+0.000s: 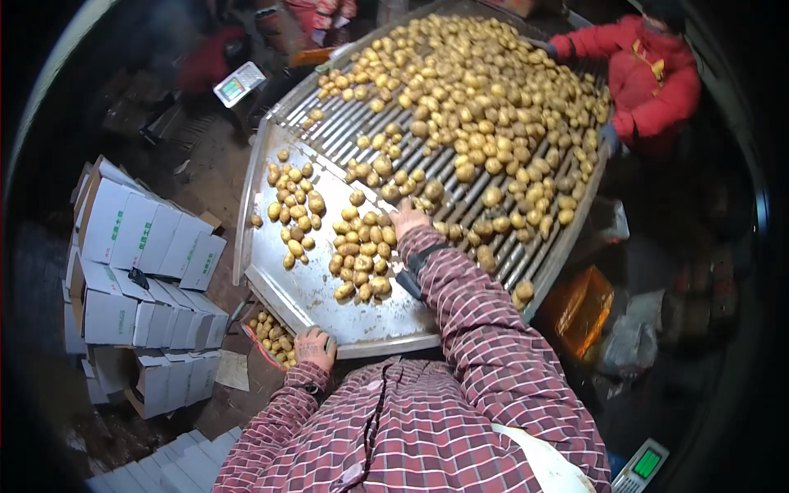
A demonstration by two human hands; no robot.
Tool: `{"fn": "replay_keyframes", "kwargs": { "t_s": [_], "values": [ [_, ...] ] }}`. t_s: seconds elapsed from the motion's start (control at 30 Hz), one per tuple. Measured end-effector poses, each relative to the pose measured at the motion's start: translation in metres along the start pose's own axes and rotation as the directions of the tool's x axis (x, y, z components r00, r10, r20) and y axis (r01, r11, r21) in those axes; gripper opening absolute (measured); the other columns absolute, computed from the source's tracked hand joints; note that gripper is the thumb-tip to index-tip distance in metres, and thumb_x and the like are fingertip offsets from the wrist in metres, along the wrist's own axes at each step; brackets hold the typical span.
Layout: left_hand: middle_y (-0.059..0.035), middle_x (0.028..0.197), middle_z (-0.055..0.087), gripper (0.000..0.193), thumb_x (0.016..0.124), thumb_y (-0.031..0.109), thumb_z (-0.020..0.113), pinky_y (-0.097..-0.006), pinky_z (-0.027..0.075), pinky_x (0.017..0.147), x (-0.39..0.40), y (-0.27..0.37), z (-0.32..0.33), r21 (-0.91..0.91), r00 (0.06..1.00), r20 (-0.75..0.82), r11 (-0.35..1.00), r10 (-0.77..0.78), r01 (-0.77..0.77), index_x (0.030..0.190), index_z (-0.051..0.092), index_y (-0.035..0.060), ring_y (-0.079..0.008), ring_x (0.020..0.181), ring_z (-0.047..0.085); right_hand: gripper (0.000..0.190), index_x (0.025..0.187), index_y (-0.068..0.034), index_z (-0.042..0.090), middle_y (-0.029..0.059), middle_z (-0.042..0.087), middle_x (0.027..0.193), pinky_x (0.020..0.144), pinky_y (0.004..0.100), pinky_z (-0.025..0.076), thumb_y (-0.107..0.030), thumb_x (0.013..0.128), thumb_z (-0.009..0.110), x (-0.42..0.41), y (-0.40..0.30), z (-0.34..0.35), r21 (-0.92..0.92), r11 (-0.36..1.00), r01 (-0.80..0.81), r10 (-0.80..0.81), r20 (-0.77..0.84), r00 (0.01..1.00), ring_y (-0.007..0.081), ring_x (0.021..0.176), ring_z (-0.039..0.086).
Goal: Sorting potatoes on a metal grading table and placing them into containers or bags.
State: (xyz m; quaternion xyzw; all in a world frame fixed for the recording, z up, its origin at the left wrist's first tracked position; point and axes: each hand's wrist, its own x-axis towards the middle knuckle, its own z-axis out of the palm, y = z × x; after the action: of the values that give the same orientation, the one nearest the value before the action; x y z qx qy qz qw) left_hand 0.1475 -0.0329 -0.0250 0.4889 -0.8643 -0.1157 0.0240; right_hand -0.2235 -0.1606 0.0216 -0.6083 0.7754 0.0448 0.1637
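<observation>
My right hand (pixel 409 219) reaches over the seam between a metal sorting tray (pixel 308 320) and a bed of metal rollers (pixel 345 137). Its fingers are spread among potatoes (pixel 389 192), and no potato shows held in it. On the near left rim of the tray rests my left hand (pixel 315 346); whether its fingers grip the rim is hidden. A group of small potatoes (pixel 363 249) lies on the tray just left of my right wrist. Another loose group (pixel 296 197) sits farther left. The large potato heap (pixel 493 92) covers much of the rollers.
White cardboard boxes (pixel 148 234) are stacked at the left. Below the tray's left corner is a container of potatoes (pixel 271 338). A person in a red jacket (pixel 653 86) stands at the right edge of the rollers. Digital scales (pixel 240 84) with lit displays are at upper left and lower right.
</observation>
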Motion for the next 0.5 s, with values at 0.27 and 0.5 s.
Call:
{"fn": "replay_keyframes", "kwargs": {
  "t_s": [0.27,0.5],
  "values": [
    [-0.011,0.1,0.064,0.025,0.084,0.035,0.064,-0.0485,0.042,0.089,0.021,-0.018,-0.01,0.052,0.967,0.223,0.989,0.12,-0.135,0.09,0.07,0.0108,-0.033,0.103,0.057,0.064,0.136,-0.01,0.051,0.0114,0.063,0.122,0.102,0.0337,0.043,-0.023,0.078,0.075,-0.183,0.1,0.017,0.906,0.409,0.114,0.259,-0.235,0.937,0.0232,0.117,0.055],
    [-0.0195,0.106,0.069,0.043,0.092,0.047,0.054,-0.0463,0.051,0.089,0.087,0.009,-0.027,0.166,0.79,0.613,0.981,-0.022,-0.101,0.106,0.072,0.0109,-0.0365,0.103,0.065,0.048,0.128,-0.018,0.052,0.0069,0.06,0.107,0.062,0.0407,0.056,-0.027,0.085,0.071,-0.463,0.208,0.113,0.892,-0.256,0.373,0.958,0.183,0.222,0.0204,0.083,0.063]
  ]
}}
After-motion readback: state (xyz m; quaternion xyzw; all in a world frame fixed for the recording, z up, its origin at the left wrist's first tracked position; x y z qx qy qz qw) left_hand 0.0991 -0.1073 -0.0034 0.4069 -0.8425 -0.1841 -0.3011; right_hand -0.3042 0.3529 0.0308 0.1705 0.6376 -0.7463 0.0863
